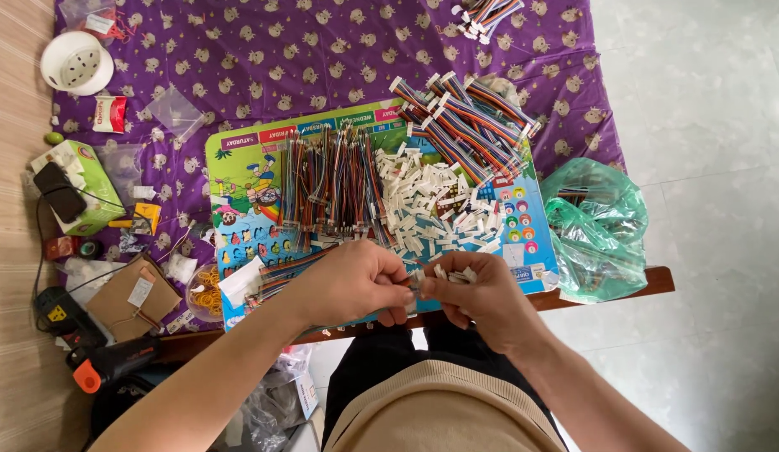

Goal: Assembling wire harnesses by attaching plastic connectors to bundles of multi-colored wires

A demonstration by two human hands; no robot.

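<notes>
Wires (276, 276), thin, multicoloured: pinched in closed left hand (356, 285). White plastic connectors (453, 274): cupped in curled right hand (481, 297). Fingertips meeting over board (239, 167).

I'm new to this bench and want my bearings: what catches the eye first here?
The two hands meet at the near table edge, the left hand and right hand pinching small white connectors. Beyond them, a heap of white connector housings sits between rows of multicoloured wires and finished cable bundles.
</notes>
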